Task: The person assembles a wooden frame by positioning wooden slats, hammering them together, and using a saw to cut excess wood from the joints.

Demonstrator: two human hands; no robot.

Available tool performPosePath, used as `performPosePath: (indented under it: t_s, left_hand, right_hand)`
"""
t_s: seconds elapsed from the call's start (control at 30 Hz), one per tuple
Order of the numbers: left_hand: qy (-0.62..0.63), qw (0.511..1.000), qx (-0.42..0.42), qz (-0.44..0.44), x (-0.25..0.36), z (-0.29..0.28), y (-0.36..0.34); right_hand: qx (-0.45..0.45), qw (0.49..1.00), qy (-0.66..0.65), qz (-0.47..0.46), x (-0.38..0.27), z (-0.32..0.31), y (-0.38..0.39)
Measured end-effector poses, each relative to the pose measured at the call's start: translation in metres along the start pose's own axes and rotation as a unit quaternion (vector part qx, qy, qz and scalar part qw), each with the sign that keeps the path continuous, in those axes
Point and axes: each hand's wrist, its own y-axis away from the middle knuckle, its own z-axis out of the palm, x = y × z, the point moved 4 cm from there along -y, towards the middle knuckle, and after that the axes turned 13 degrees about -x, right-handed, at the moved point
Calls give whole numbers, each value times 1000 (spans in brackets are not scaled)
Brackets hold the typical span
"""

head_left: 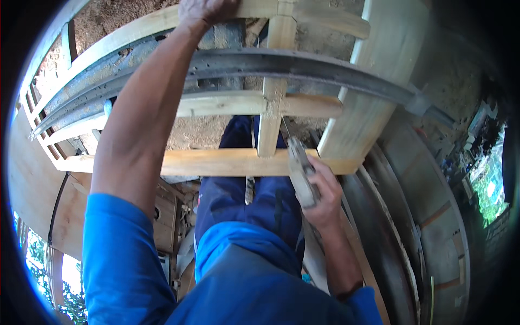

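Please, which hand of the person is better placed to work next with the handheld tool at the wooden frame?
Probably the right hand: it is closed around the handheld tool, close by the wooden frame. The left hand is away from the tool, reaching over to the frame's far rail.

head: left fisheye, worn | faces steeply down past shirt [238, 281] | close, wide | frame [211, 162]: near edge mid-view, far edge at top

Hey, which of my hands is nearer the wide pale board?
Right: your right hand, gripping a tool, is near the lower end of the wide board; your left hand is farther, left of it.
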Motion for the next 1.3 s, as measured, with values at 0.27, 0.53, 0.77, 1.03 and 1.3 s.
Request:
performPosePath:
  t_s: [0.27, 0.53, 0.77, 1.03, 1.3]
  left_hand:
    - [-4, 1000, -2, 9, -5, -4, 17]
    - [-26, 999, 16, -28, -15, -5, 11]
    - [-58, 998, 9, 13, -5, -4, 6]
    - [-32, 998, -5, 49, 8, -16, 3]
    - [-16, 999, -25, -42, -2, -1, 9]
  right_hand:
    - [-20, 1000, 0, -22, 12, 11, -6]
    - [-9, 1000, 4, -4, 28, 32, -18]
    - [7, 1000, -20, 8, 1, 15, -4]
    - [-2, 1000, -4, -1, 16, 19, -16]
    - [-30, 1000, 1, 4, 0, 11, -6]
